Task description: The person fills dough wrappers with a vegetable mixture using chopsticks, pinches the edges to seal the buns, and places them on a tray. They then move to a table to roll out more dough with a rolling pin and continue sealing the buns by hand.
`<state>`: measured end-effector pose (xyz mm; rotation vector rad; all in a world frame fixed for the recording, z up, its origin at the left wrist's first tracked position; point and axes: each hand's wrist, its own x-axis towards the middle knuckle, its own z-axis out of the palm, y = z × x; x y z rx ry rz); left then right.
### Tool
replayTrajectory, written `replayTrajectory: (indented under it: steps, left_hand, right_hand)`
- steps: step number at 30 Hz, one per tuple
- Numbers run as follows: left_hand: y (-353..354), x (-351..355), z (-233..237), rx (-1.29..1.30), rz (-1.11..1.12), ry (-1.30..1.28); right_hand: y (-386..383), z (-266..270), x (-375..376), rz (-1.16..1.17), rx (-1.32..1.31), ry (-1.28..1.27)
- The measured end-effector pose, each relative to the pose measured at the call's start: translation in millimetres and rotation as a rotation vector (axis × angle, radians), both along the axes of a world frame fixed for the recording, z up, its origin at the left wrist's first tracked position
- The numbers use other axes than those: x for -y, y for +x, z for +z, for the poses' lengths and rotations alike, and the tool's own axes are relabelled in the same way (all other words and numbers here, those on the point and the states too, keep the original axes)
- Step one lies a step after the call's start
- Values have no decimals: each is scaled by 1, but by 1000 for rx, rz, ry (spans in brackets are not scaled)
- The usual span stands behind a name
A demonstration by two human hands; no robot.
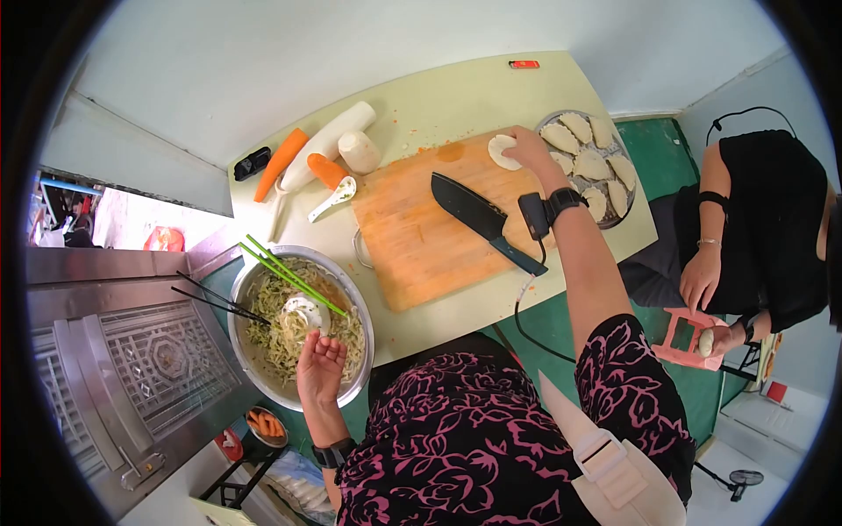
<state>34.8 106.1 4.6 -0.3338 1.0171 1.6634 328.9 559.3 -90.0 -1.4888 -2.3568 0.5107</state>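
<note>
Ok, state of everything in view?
dough round: flat, unfolded, held in right hand
left hand: palm up, fingers curled
steel bowl: holding shredded filling
green chopsticks: across the bowl
cleaver: flat on cutting board, handle past its edge
spoon: specked with food
dumplings: folded, on round tray

A red lighter (524, 64) lies well apart from a pink stool (675, 340) on the green floor (549, 317).
</note>
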Motion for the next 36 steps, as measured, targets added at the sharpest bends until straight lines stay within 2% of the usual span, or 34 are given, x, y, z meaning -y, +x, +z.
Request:
replayTrajectory:
  steps: [3,6,9,12,15,18,21,24,27,30,33,36]
  left_hand:
    - [-1,2,0,7,0,19]
    - [-1,4,-2,12,15,18]
    - [-1,4,-2,19,14,-4]
    - [-2,3,-3,31,20,-12]
    - [0,-1,2,40,29,-28]
    - [1,-3,3,32,46,-30]
    - [0,0,-1,29,41,-11]
    - [-1,4,-4,45,39,0]
    - [1,1,-4,73,59,-17]
    - [1,-2,-5,100,47,-10]
    - [1,-6,-7,98,2,32]
    - [-1,-19,-3,92,-96,78]
  right_hand:
    - [3,22,29,-12,63,-84]
    - [5,37,65,170,126,198]
    - [7,44,105,212,-75,339]
    - [1,39,123,78,-289,205]
    - [-3,35,120,-154,-488,-41]
    - [-6,28,109,-265,-775,-277]
    - [-8,29,107,-354,-1301,-817]
    - [-12,43,115,-442,-1640,-1253]
    - [-20,52,127,-448,-1846,-1284]
    - [-26,50,137,-275,-2094,-1313]
    - [-37,52,153,-200,-2258,-1476]
    - [-53,73,173,-182,-2062,-1407]
